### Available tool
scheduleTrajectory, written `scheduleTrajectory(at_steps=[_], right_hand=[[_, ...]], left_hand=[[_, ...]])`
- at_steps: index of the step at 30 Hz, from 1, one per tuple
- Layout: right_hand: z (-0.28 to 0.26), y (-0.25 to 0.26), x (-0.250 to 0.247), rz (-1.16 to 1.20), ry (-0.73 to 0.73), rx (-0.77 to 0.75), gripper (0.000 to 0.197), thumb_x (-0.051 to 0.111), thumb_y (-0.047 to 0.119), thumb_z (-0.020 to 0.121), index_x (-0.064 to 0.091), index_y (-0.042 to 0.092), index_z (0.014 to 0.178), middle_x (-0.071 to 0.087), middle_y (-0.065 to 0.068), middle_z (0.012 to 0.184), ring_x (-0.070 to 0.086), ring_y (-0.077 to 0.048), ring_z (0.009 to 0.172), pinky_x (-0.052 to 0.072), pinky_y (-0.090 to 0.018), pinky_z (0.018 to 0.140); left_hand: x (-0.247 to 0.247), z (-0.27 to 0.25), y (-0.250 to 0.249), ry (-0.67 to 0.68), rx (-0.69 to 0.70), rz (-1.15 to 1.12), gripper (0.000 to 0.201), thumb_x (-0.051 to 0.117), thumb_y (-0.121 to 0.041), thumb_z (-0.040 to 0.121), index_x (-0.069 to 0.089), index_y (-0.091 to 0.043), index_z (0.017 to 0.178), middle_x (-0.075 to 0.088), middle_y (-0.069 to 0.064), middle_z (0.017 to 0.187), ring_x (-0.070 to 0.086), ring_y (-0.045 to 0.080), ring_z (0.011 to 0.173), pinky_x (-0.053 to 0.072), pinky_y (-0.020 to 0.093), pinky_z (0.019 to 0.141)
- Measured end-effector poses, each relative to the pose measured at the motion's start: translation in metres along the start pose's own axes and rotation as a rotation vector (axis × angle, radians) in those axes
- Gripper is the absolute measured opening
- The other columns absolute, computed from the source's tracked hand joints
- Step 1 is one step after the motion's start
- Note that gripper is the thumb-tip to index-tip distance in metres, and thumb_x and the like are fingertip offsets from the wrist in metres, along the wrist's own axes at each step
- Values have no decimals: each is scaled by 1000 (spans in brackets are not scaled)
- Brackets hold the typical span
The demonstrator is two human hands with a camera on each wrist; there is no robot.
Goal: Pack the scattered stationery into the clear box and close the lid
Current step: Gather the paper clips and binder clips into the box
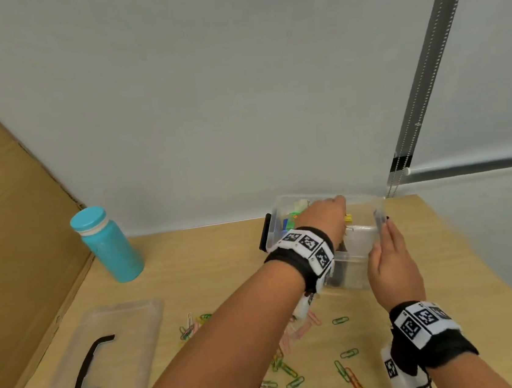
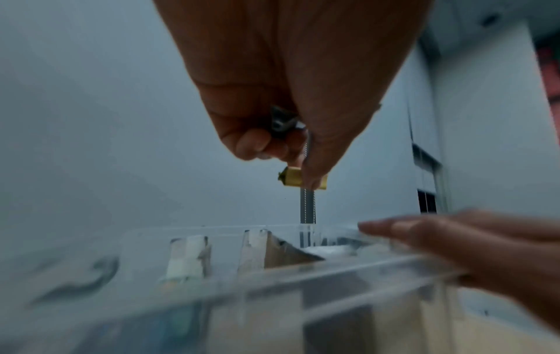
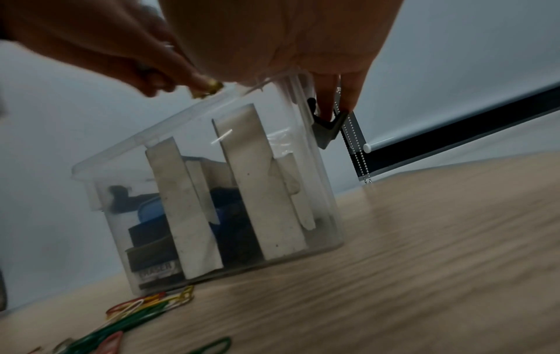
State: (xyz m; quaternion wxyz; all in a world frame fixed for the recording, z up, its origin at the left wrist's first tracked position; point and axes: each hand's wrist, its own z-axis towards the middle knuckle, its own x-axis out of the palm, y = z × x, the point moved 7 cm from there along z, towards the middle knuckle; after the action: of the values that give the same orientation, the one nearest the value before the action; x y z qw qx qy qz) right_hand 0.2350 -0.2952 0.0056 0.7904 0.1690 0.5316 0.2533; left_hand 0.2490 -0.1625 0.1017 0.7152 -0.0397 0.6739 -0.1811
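The wooden tabletop (image 1: 210,256) fills the lower half of the head view, with a cardboard sheet (image 1: 3,203) leaning along the left edge. On the tabletop at lower left lies the clear lid (image 1: 129,329) with its black handle (image 1: 91,367), well apart from the clear box (image 1: 357,265), which stands open at centre right, close to the wall. Through its walls the right wrist view shows white upright dividers, a blue item and a dark block labelled as an eraser (the rest inside is too blurred to name). A teal bottle (image 1: 107,244) stands upright at middle left.

The left hand (image 1: 326,217) reaches over the open top of the box; in the left wrist view its fingers (image 2: 254,143) are curled, pinching a small yellow binder clip (image 2: 292,179) with a second, darker clip tucked higher in the palm. The right hand (image 1: 390,261) is at the box's right end with its fingers (image 3: 325,110) straight, tips touching the black latch (image 3: 325,130) at the rim.

Coloured paper clips (image 1: 287,369) lie scattered on the tabletop at bottom centre, in front of the box.
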Motion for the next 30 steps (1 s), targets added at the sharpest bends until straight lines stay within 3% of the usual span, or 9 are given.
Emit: scheduleTrajectory(at_steps=[3, 7, 10, 13, 20, 24, 30], right_hand=[[2, -2, 4, -20, 15, -4, 57, 18, 34, 96, 20, 14, 150, 20, -7, 156, 46, -27, 129, 50, -43, 92], [2, -2, 4, 8, 9, -13, 55, 26, 26, 98, 22, 9, 150, 17, -7, 158, 37, -23, 136, 45, -40, 100], [2, -2, 4, 34, 17, -2, 54, 26, 25, 98, 19, 11, 150, 12, -2, 159, 32, -18, 139, 47, -32, 94], [2, -2, 5, 53, 23, 3, 55, 27, 25, 99, 18, 12, 151, 12, -1, 159, 35, -19, 137, 50, -30, 85], [1, 9, 14, 97, 75, 25, 54, 27, 25, 99, 20, 6, 149, 12, -5, 158, 40, -23, 134, 46, -31, 91], [2, 23, 25, 114, 127, 24, 54, 27, 27, 100, 18, 7, 150, 9, -3, 158, 42, -24, 132, 48, -32, 92], [1, 48, 42, 133, 188, -18, 54, 27, 24, 99, 18, 4, 149, 8, -4, 158, 42, -22, 132, 48, -31, 90]], left_hand=[[9, 36, -17, 9, 47, 104, 31, 49, -2, 89, 48, -3, 120, 60, 18, 115, 55, 36, 106, 47, 43, 82], [31, 61, -15, 110, -20, 36, 39, 57, -11, 88, 45, -2, 125, 45, 18, 126, 53, 37, 110, 47, 45, 89], [49, 65, -11, 211, -37, 38, 41, 52, -12, 91, 43, -3, 130, 44, 18, 132, 52, 40, 116, 46, 45, 93], [44, 54, -8, 211, -10, -20, 46, 47, -13, 93, 40, -13, 139, 41, 11, 143, 49, 33, 124, 44, 42, 101], [-19, -35, 42, -65, 39, -224, 37, 41, -16, 97, 46, -22, 134, 44, -3, 139, 53, 14, 115, 42, 26, 97], [-33, -98, 101, -201, -52, -217, 35, 43, -18, 97, 49, -22, 131, 49, -4, 132, 48, 10, 120, 39, 29, 106], [6, -192, 183, -161, -295, -181, 32, 47, -15, 95, 53, -21, 127, 50, -3, 128, 48, 14, 119, 35, 21, 100]])
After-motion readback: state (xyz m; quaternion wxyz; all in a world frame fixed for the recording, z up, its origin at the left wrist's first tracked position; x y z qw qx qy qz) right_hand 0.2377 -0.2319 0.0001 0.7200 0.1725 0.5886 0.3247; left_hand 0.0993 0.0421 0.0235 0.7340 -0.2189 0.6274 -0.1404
